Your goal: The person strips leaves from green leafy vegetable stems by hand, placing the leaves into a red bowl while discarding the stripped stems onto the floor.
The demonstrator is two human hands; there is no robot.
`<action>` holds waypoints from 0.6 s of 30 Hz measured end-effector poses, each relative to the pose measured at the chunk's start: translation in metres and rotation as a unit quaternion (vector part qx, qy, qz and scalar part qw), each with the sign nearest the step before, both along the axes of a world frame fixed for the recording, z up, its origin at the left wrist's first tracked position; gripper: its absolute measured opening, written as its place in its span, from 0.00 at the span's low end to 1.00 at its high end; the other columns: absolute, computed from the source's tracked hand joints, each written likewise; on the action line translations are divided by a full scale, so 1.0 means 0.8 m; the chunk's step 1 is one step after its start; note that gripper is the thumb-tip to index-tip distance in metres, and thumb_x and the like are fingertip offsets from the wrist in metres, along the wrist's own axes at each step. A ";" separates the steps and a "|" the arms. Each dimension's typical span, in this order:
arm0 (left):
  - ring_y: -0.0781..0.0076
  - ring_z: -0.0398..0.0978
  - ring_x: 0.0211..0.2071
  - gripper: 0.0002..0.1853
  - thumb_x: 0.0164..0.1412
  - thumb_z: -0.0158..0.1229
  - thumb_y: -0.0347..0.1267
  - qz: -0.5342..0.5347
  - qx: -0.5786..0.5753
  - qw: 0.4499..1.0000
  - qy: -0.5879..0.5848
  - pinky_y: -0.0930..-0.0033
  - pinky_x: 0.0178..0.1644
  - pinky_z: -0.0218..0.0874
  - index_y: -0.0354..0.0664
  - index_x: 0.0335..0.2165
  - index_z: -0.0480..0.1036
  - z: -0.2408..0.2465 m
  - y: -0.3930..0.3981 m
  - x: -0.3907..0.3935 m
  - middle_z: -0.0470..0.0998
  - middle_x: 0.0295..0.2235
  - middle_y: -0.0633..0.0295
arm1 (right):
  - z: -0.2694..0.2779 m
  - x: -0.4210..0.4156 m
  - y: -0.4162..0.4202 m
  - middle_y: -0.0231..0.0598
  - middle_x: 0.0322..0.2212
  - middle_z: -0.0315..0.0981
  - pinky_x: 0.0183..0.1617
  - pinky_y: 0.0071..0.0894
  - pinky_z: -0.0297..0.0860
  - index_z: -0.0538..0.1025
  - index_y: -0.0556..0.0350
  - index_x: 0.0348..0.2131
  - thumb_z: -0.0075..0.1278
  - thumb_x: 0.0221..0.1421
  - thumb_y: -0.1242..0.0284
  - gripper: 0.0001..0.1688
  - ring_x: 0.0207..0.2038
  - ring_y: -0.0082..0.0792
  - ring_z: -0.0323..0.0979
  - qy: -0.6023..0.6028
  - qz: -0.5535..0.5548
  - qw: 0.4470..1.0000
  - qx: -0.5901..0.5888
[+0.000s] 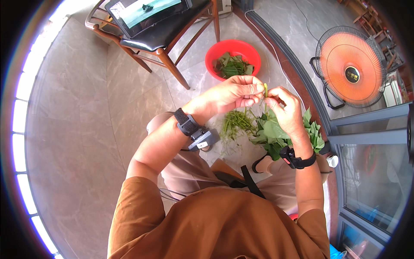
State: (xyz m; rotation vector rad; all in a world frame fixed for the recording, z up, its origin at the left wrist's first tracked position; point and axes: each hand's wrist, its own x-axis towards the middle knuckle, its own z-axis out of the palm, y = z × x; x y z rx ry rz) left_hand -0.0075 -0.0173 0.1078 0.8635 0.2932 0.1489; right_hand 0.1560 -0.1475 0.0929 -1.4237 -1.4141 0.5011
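Observation:
In the head view, a short green leaf stem point(266, 90) stands nearly upright between my two hands. My right hand point(286, 108) pinches it with thumb and forefinger. The thumb and fingers of my left hand point(241, 93) are pinched together at the stem's upper left side; any thin strand between them is too small to make out. Under my right hand, a broad green leaf point(273, 128) overlaps a heap of leafy greens point(313, 132). Thin green stems and peelings point(237, 123) are piled on the floor below my left hand.
Beyond my hands, a red plastic basin point(252, 53) holds torn leaves point(233, 65). A tablet point(147, 14) rests on a wooden chair point(174, 69) with a black seat. An orange electric fan point(351, 66) stands right, past a door track point(281, 42) and white cable point(271, 45). A glass-panelled door point(372, 181) borders my right side.

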 end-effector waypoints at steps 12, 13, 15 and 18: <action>0.85 0.72 0.31 0.07 0.60 0.57 0.35 0.018 -0.003 0.999 0.040 0.85 0.36 0.66 0.45 0.35 0.74 -0.048 0.010 -0.006 0.75 0.30 0.71 | -0.009 0.028 0.009 0.30 0.28 0.74 0.33 0.17 0.65 0.74 0.59 0.34 0.51 0.56 0.77 0.05 0.29 0.17 0.69 0.222 -0.033 0.974 -0.024; 0.85 0.72 0.31 0.07 0.60 0.57 0.35 0.015 0.004 0.999 0.043 0.85 0.36 0.66 0.45 0.35 0.74 -0.052 0.011 -0.007 0.75 0.30 0.71 | -0.012 0.036 0.009 0.30 0.28 0.74 0.34 0.17 0.64 0.74 0.58 0.35 0.50 0.57 0.76 0.05 0.30 0.17 0.69 0.230 -0.038 0.972 -0.012; 0.85 0.72 0.31 0.07 0.60 0.58 0.35 0.007 0.018 0.999 0.042 0.85 0.36 0.65 0.45 0.35 0.74 -0.060 0.013 -0.008 0.75 0.30 0.71 | -0.013 0.053 0.010 0.30 0.29 0.74 0.36 0.17 0.63 0.73 0.57 0.36 0.49 0.58 0.75 0.05 0.31 0.17 0.68 0.250 -0.063 0.966 0.021; 0.85 0.71 0.31 0.07 0.60 0.58 0.36 0.001 0.044 0.998 0.043 0.85 0.36 0.64 0.45 0.34 0.74 -0.070 0.014 -0.011 0.74 0.30 0.72 | -0.005 0.072 0.008 0.33 0.32 0.72 0.39 0.19 0.64 0.71 0.56 0.36 0.45 0.61 0.74 0.05 0.33 0.20 0.68 0.330 -0.086 0.937 0.072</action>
